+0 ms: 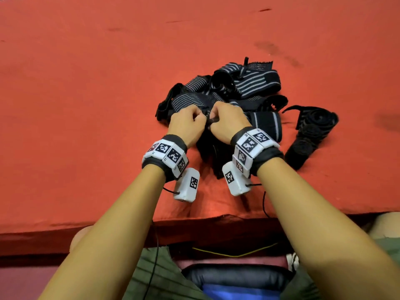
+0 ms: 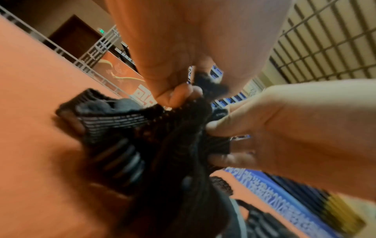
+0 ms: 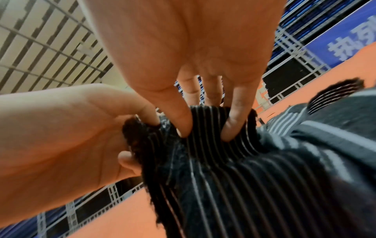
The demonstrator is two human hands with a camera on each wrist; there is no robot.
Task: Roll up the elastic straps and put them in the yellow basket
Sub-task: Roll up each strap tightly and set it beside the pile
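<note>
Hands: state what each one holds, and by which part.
Both the left hand and the right hand pinch one striped elastic strap at its top end, side by side.

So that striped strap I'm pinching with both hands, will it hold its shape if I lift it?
Probably not. The striped strap bunches and folds under the right hand and left hand, so it looks floppy. Its ribbed knit likely grips well rather than slipping. It seems light.

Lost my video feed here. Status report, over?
Left hand and right hand both pinch one striped strap's end. Strap pile waits behind. Basket not in view. Nothing blocking.
</note>
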